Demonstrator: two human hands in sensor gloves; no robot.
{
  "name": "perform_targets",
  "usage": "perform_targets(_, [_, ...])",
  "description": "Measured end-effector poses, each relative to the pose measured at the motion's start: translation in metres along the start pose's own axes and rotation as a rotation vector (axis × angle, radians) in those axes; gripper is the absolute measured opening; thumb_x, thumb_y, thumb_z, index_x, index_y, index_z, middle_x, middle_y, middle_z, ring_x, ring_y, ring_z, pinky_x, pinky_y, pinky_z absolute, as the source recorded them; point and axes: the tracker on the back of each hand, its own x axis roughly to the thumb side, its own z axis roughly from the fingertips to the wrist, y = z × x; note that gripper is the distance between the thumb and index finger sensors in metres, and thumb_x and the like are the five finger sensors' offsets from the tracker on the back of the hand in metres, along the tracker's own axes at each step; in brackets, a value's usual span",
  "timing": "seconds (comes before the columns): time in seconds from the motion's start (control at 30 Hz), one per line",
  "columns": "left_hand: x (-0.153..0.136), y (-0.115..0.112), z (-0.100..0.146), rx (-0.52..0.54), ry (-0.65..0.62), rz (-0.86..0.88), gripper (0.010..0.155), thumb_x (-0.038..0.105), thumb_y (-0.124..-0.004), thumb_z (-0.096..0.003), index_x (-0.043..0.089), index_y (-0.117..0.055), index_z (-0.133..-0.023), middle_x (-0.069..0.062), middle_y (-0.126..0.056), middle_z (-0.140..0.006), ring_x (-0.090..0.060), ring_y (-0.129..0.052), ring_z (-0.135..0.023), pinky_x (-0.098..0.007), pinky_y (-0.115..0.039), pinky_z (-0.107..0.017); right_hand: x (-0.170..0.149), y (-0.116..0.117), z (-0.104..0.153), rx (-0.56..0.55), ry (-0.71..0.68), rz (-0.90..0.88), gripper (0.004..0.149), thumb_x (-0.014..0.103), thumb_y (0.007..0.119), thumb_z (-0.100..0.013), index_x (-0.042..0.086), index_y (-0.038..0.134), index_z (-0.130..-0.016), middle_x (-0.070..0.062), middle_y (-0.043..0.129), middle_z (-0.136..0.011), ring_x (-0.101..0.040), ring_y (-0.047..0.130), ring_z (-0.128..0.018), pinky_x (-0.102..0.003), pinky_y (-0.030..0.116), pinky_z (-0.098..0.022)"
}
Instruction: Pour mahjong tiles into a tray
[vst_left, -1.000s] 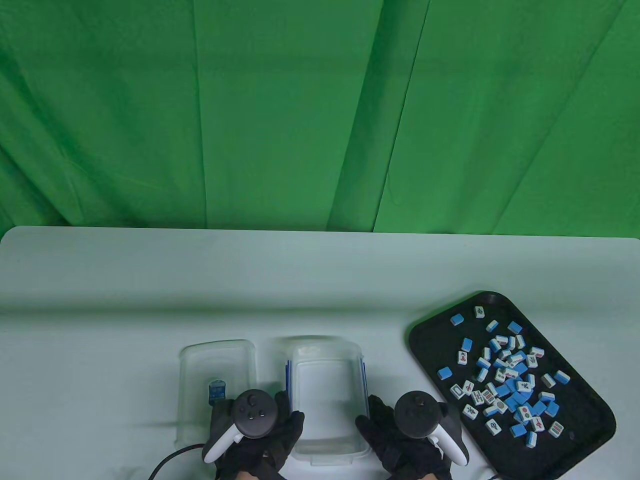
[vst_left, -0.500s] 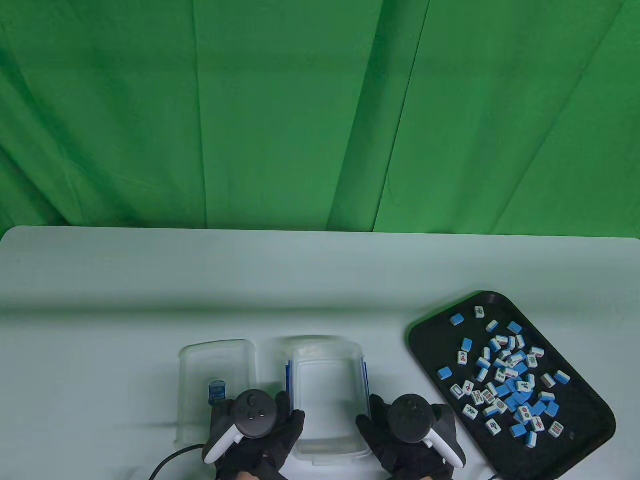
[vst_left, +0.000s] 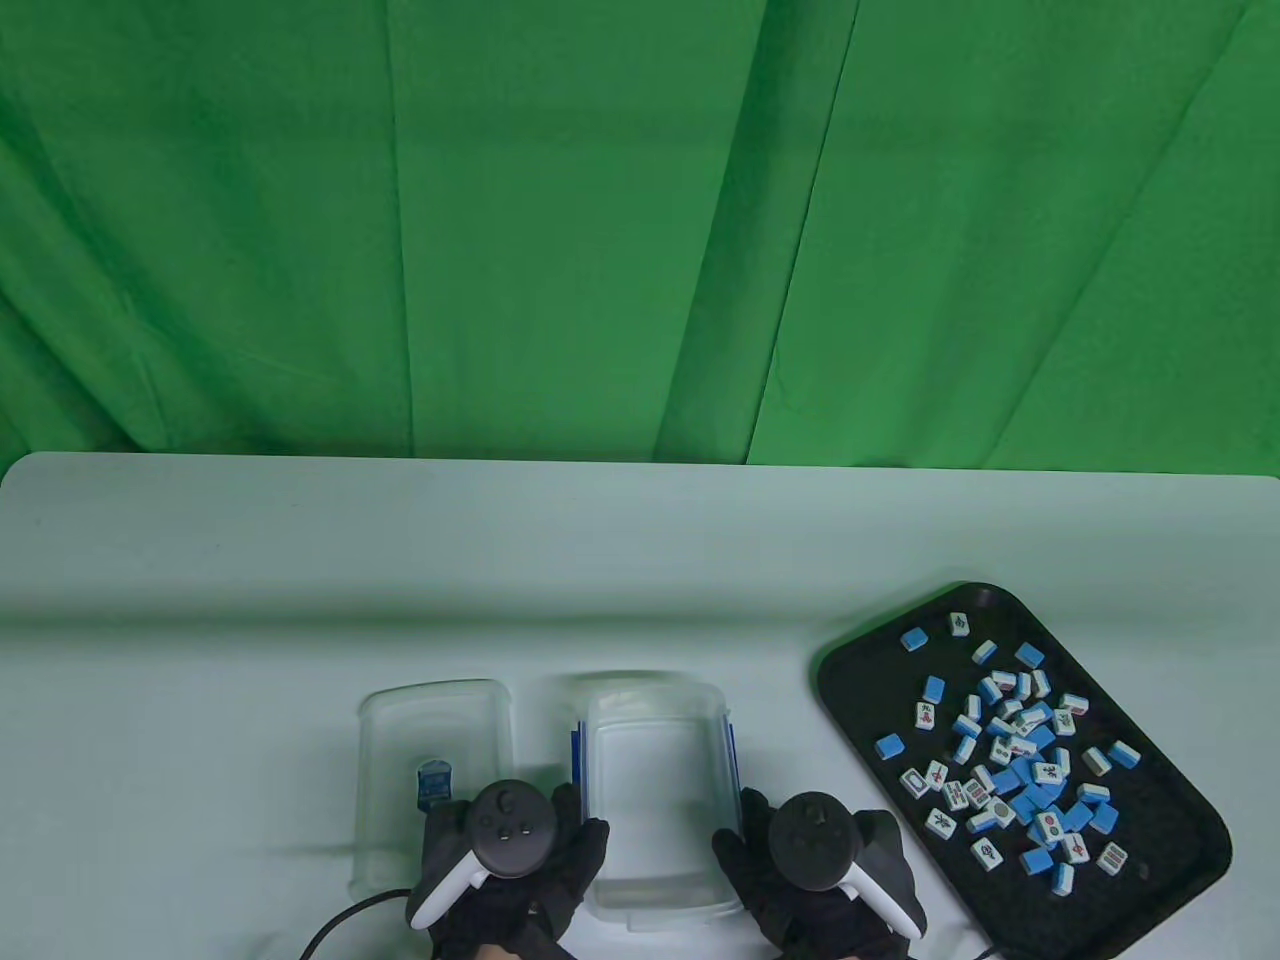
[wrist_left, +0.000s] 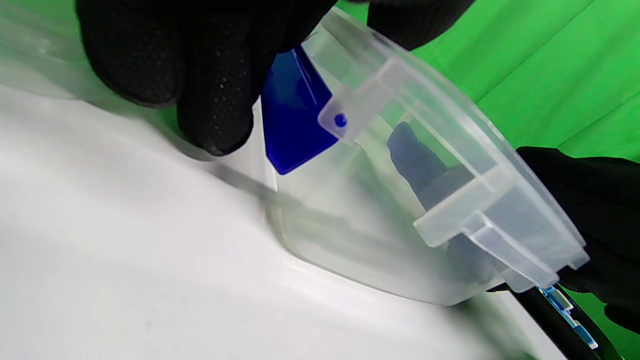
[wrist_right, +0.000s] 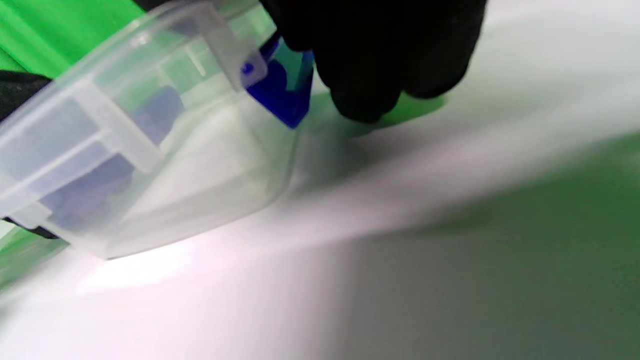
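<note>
Both grips hold one item: left hand (vst_left: 510, 860) clasps the left wall and right hand (vst_left: 810, 870) the right wall of a clear plastic box (vst_left: 655, 790), which sits on the pale worktop (vst_left: 300, 600) near its front edge.

Table view. Box: translucent, rectangular, rounded corners, blue clips along its long sides; no tiles visible inside. Hands: black knit gloves, each carrying a dark round tracker with a white handle; fingers point away from the person, palms turned toward the box. Lid (vst_left: 435, 780): same clear plastic, flat on the worktop just left of the box, partly covered by the left hand, with a small blue label. Tray (vst_left: 850, 690): black, glossy, rounded rectangle, set at an angle to the right, apart from the box. Mahjong tiles (vst_left: 1010, 760): small blocks, white faces and blue backs, scattered loosely inside the tray. Backdrop: green creased cloth.

Left wrist view. Dotted-grip fingertips (wrist_left: 215, 100) press the box beside a blue clip (wrist_left: 295, 115); the opposite glove shows through at the far side. Tray edge with tiles at lower right.

Right wrist view. Blurred; fingers (wrist_right: 380, 55) appear to rest against the box wall by its blue clip (wrist_right: 280, 95).
</note>
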Motion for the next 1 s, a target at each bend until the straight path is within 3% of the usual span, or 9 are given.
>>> perform_targets(0.13, [0.0, 0.0, 0.0, 0.001, 0.005, -0.006, 0.067, 0.039, -0.055, -0.067, -0.01, -0.047, -0.113, -0.04, -0.078, -0.095, -0.042, -0.098, -0.072, -0.06, -0.076, -0.052, 0.0, 0.0, 0.0, -0.001, 0.002, 0.004, 0.07, 0.049, 0.054, -0.071, -0.003, 0.042, -0.117, -0.03, 0.061, -0.113, -0.043, 0.078, -0.089, -0.058, 0.067, -0.071])
perform_targets(0.27, [0.007, 0.001, 0.004, 0.046, 0.057, -0.122, 0.069, 0.043, -0.055, -0.0669, -0.008, -0.051, -0.113, -0.037, -0.081, -0.095, -0.041, -0.099, -0.07, -0.058, -0.077, -0.05, 0.002, -0.003, 0.004, -0.025, 0.018, 0.043, 0.072, 0.052, 0.054, -0.07, -0.001, 0.041, -0.118, -0.029, 0.061, -0.113, -0.043, 0.078, -0.089, -0.058, 0.067, -0.07])
perform_targets(0.43, [0.022, 0.017, 0.023, 0.207, 0.144, -0.318, 0.072, 0.049, -0.053, -0.0663, -0.007, -0.056, -0.112, -0.035, -0.086, -0.091, -0.038, -0.102, -0.065, -0.056, -0.079, -0.047, 0.018, -0.029, 0.03, -0.263, 0.057, 0.313, 0.074, 0.058, 0.051, -0.068, 0.003, 0.048, -0.118, -0.024, 0.069, -0.11, -0.041, 0.082, -0.086, -0.057, 0.069, -0.069])
perform_targets(0.57, [0.024, 0.046, 0.048, 0.391, 0.132, -0.259, 0.073, 0.05, -0.052, -0.0666, -0.007, -0.057, -0.112, -0.034, -0.087, -0.091, -0.037, -0.102, -0.064, -0.056, -0.08, -0.047, 0.027, -0.058, 0.059, -0.46, 0.004, 0.287, 0.071, 0.059, 0.052, -0.068, 0.006, 0.053, -0.116, -0.021, 0.074, -0.108, -0.038, 0.085, -0.083, -0.054, 0.072, -0.068])
perform_targets(0.7, [0.003, 0.075, 0.065, 0.423, 0.174, -0.203, 0.073, 0.05, -0.052, -0.0667, -0.007, -0.057, -0.112, -0.035, -0.086, -0.092, -0.039, -0.101, -0.065, -0.057, -0.079, -0.048, 0.049, -0.087, 0.096, -0.638, -0.081, 0.278, 0.071, 0.06, 0.053, -0.068, 0.007, 0.058, -0.115, -0.019, 0.08, -0.103, -0.034, 0.09, -0.077, -0.05, 0.076, -0.064])
perform_targets(0.9, [-0.051, 0.088, 0.075, 0.506, 0.343, -0.294, 0.072, 0.049, -0.052, -0.067, -0.006, -0.053, -0.114, -0.036, -0.079, -0.098, -0.045, -0.094, -0.075, -0.06, -0.074, -0.053, 0.106, -0.102, 0.119, -0.617, -0.249, 0.222, 0.073, 0.061, 0.052, -0.068, 0.007, 0.057, -0.115, -0.019, 0.08, -0.104, -0.035, 0.091, -0.077, -0.05, 0.077, -0.064])
perform_targets(0.93, [-0.062, 0.085, 0.074, 0.496, 0.382, -0.329, 0.072, 0.049, -0.052, -0.0671, -0.006, -0.053, -0.114, -0.036, -0.079, -0.099, -0.046, -0.094, -0.077, -0.061, -0.074, -0.053, 0.119, -0.103, 0.119, -0.62, -0.257, 0.25, 0.073, 0.061, 0.052, -0.068, 0.007, 0.057, -0.116, -0.019, 0.08, -0.104, -0.035, 0.091, -0.077, -0.05, 0.077, -0.064])
perform_targets(1.0, [-0.081, 0.081, 0.067, 0.374, 0.47, -0.277, 0.073, 0.049, -0.051, -0.0674, -0.006, -0.051, -0.115, -0.036, -0.076, -0.102, -0.048, -0.09, -0.08, -0.062, -0.071, -0.055, 0.142, -0.103, 0.111, -0.589, -0.284, 0.264, 0.073, 0.062, 0.052, -0.068, 0.007, 0.057, -0.116, -0.019, 0.08, -0.104, -0.034, 0.092, -0.077, -0.05, 0.078, -0.063])
